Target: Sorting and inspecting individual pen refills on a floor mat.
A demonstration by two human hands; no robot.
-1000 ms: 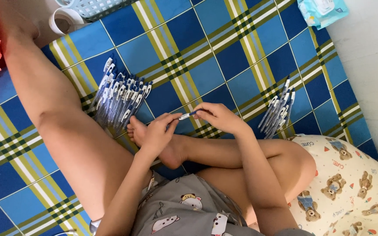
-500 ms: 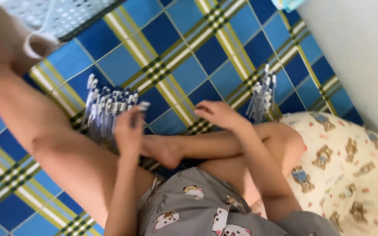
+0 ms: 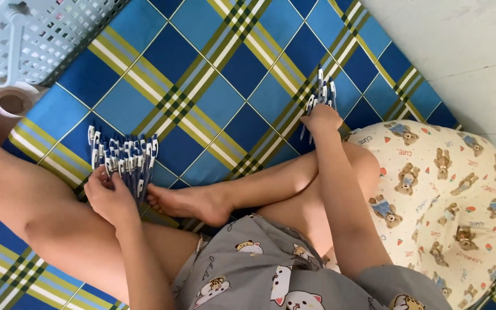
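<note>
I sit cross-legged on a blue plaid mat. A pile of blue-and-white pens lies by my left knee. My left hand rests at its near end, fingers curled around a pen there. A smaller bundle of the same pens lies further right on the mat. My right hand reaches out over my shin and closes on the near ends of those pens. My bare foot lies between the two hands.
A white perforated plastic basket stands at the top left, with a small round white ring below it. A cream pillow with a bear print lies on my right. White tiled floor borders the mat at the top right.
Both hands were together over my foot with one pen between them. The left hand has carried it to the left pile, and the right hand has reached out to the right bundle.
</note>
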